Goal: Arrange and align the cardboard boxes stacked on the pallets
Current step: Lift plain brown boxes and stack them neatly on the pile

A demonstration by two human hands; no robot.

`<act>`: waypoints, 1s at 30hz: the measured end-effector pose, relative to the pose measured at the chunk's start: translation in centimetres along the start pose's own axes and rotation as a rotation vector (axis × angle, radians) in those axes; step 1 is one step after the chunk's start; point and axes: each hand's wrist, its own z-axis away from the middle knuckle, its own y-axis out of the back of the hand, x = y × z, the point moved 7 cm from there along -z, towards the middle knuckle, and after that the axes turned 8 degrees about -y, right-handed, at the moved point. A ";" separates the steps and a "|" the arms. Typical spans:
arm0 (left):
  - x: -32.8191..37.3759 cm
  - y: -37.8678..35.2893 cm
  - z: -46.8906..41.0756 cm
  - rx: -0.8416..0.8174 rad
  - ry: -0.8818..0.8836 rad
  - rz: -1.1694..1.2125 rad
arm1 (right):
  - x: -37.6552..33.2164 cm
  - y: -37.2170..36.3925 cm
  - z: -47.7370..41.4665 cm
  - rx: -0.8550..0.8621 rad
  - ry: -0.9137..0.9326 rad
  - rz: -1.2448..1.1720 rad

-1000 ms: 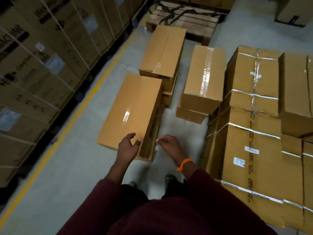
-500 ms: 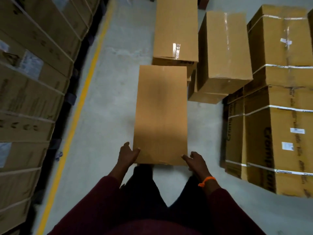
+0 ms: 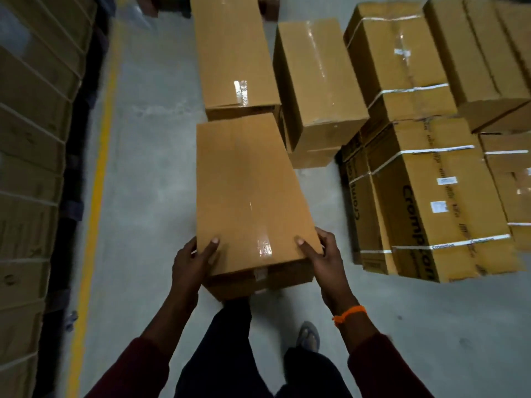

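**Long box held at near end**

Left grip (image 3: pixel 192 262) and right grip (image 3: pixel 324 259) are clamped on the near corners of the long cardboard box (image 3: pixel 247 191), thumbs on top. Its far end points at another box (image 3: pixel 235 53). Strapped stacks (image 3: pixel 425 196) stand right, the yellow floor line (image 3: pixel 97 182) left.

The left grip (image 3: pixel 190 261) and right grip (image 3: pixel 326 258) clasp.

A long plain brown carton (image 3: pixel 247 193), clear tape on its top seam, lies lengthwise, gripped at its near corners by the left hand (image 3: pixel 192 262) and right hand (image 3: pixel 324 259), its far end near a similar taped box (image 3: pixel 234 53), with white-strapped printed boxes (image 3: pixel 431 191) stacked at right.
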 end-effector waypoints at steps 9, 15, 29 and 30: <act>10.5 -12.8 14.6 -0.142 -0.178 0.176 | -3.6 19.6 8.7 0.038 0.112 -0.236; 15.7 -28.9 27.6 -0.384 -0.399 0.157 | -1.5 38.2 12.8 0.155 0.143 -0.405; 23.7 -61.3 38.0 -0.629 -0.694 0.002 | -0.3 69.8 12.1 0.125 0.013 -0.612; 23.9 -63.9 37.6 -0.632 -0.692 0.007 | -0.6 71.9 11.0 0.105 -0.005 -0.618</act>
